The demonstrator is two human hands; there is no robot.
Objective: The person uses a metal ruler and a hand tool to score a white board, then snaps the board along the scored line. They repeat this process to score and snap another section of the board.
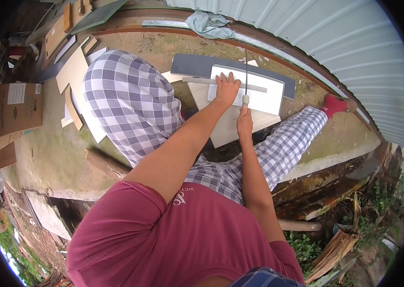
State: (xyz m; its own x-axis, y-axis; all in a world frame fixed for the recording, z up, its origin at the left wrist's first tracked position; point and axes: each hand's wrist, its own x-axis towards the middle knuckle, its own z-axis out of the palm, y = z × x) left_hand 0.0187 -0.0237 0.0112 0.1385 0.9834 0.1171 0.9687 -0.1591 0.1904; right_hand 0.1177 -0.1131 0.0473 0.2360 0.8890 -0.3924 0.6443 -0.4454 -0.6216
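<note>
At one o'clock a strip [256,88] is covered by the left hand's [228,88] spread grip and a thin-bladed tool [245,99] clasped by the right hand [244,122], while at nine a carton [22,111] (contents hidden) is seen.

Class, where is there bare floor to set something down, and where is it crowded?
Bare concrete lies between the cardboard box and the log, and beside the outstretched leg near the red sock. Crowded: the white board, beneath the grey strip, left hand and slender tool in the right hand.

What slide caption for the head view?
Left hand on a gray strip across a white board; right hand gripping a long tool.
</note>
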